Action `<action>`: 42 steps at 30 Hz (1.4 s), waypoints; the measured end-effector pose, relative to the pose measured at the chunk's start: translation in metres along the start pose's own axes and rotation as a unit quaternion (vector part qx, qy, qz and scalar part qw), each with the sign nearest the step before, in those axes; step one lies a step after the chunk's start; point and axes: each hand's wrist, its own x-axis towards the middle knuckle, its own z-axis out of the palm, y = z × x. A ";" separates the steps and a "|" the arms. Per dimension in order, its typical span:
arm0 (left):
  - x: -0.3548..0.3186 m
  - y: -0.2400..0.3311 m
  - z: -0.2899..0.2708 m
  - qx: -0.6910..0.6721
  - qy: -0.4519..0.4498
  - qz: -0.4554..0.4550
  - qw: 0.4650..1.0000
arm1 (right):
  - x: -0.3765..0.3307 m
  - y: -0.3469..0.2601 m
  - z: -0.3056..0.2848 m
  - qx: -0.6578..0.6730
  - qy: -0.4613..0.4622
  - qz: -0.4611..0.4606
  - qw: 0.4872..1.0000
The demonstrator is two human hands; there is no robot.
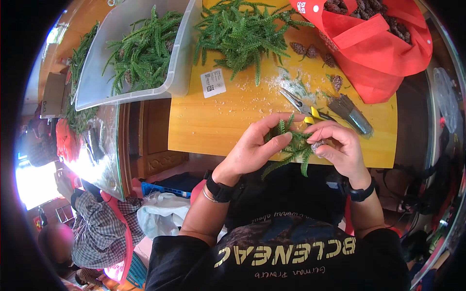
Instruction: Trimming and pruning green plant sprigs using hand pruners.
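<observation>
Green feathery sprig [297, 150] pinched by your left grip [256, 144], mid-frame; brown scaly pinecone [318, 145], right grip [346, 149]. Seemingly joining; next, steady both.

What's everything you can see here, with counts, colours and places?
Tabletop: one, yellow, centre
Bin: one, clear plastic, upper left
Bin greenery: many, green, inside it
Piled greenery: many, green, beside the bin
Bag: one, red, upper right
Bagged pine cones: many, brown, inside it
Loose pine cones: at least four, brown, near bag
Pliers: one, yellow and black handles, centre
Strand bundle: one, brown, right of pliers
Label: one, white, near the bin
Held greenery: count unclear, green, nearer than the pliers
Held pine cone: one, brown, beside it
Other person: one, grey checked shirt, lower left
Edge clutter: uncountable, mixed, both sides
Wide wristbands: two, black, wrists
Left hand: one, bare, around held greenery
Right hand: one, bare, pinching held pine cone
</observation>
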 end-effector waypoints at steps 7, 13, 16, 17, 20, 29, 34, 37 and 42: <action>0.000 -0.004 0.003 -0.247 0.030 -0.075 0.966 | 0.000 -0.002 0.000 0.058 0.016 0.016 0.998; 0.000 -0.002 0.002 -0.334 0.023 -0.101 0.937 | -0.002 0.003 -0.003 0.051 0.026 0.020 0.998; -0.001 -0.002 0.003 -0.335 0.031 -0.103 0.936 | -0.001 0.003 -0.003 0.051 0.022 0.031 0.998; -0.001 -0.001 0.004 -0.336 0.032 -0.102 0.936 | -0.001 0.003 -0.003 0.053 0.022 0.036 0.998; 0.000 0.004 0.004 -0.336 0.043 -0.121 0.933 | -0.002 0.004 -0.004 0.066 0.027 0.057 0.996; 0.001 0.004 0.006 -0.365 0.053 -0.132 0.920 | -0.002 0.005 -0.005 0.071 0.029 0.057 0.995; 0.002 -0.010 0.001 -0.253 0.064 -0.089 0.961 | -0.001 0.004 -0.004 0.072 0.034 0.041 0.996; 0.003 -0.007 0.000 -0.260 0.058 -0.098 0.959 | -0.001 0.006 -0.006 0.068 0.045 0.038 0.996; 0.002 -0.014 -0.002 -0.321 0.062 -0.063 0.943 | -0.003 0.009 -0.008 0.076 0.070 0.053 0.993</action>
